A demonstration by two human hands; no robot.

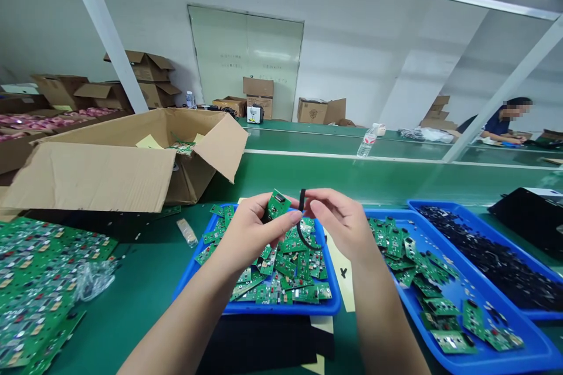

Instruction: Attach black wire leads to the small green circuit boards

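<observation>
Head view: left hand [248, 231] pinches a circuit board [278, 205], right hand [341, 220] a black strip [301, 211], perhaps rubber; hold the board steady.

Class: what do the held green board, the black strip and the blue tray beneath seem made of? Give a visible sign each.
Green board: likely fibreglass circuit laminate, glossy, with mounted parts. Black strip: probably rubber or soft plastic, matt; it bends. Blue tray: moulded plastic, smooth sheen, rounded rim.

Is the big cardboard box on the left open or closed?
Open. The cardboard box has its flaps spread outward, and papers show inside.
</observation>
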